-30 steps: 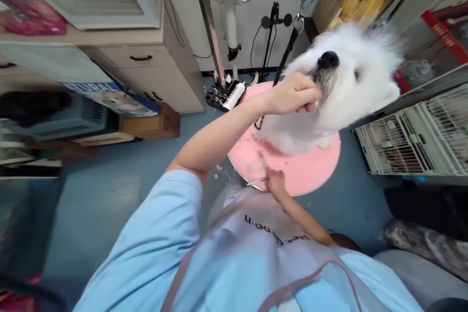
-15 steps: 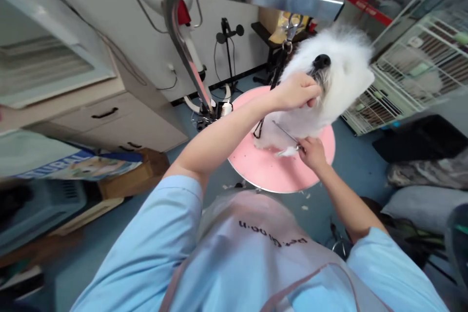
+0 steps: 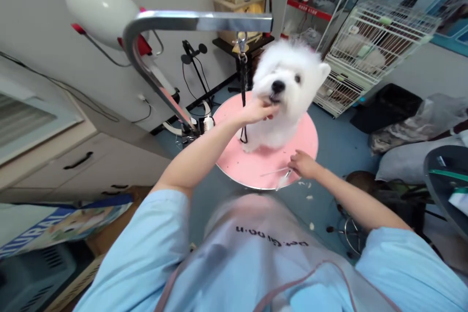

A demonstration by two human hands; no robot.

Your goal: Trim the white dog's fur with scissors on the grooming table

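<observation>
1 white dog (image 3: pixel 290 90) was upright on the pink worktop (image 3: pixel 305 139), chin gripped by the left hand (image 3: pixel 260 110); 1 pair of scissors (image 3: pixel 287 174), gripped by the right hand (image 3: pixel 302 163), had withdrawn from the dog's body, seemingly idle.

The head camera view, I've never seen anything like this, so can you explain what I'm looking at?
There's no robot here: these are a person's own bare hands, seen by one camera worn on the head, looking forward and down. A fluffy white dog is on a round pink table. Beside it, a black strap hangs from a bent metal arm. The left hand is at the dog's chin. The right hand, over the table's near side, holds what look like scissors, blades spread.
</observation>
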